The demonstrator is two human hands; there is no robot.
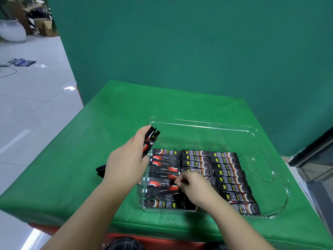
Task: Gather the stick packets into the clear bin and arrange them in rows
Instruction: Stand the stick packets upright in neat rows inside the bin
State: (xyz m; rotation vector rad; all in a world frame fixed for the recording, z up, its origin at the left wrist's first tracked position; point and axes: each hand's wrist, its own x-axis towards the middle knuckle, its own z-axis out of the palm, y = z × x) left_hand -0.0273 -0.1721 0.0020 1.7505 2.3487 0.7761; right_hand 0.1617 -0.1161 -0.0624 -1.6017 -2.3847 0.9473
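A clear plastic bin (266, 170) sits on the green-covered table (111, 112). Its near half holds black and red stick packets (228, 175) lying flat in three columns; the far half is bare. My left hand (126, 159) grips a bundle of packets (150, 139) just outside the bin's left wall, their ends sticking out past my fingers and behind my wrist. Inside the bin, my right hand (192, 188) pinches the end of one packet (162, 192) in the left column, where the lower packets lie slightly askew.
A green backdrop (198, 51) rises right behind the table. White tiled floor (32, 109) lies to the left, with a cloth and cable on it. A dark framed edge (313, 159) stands at the right.
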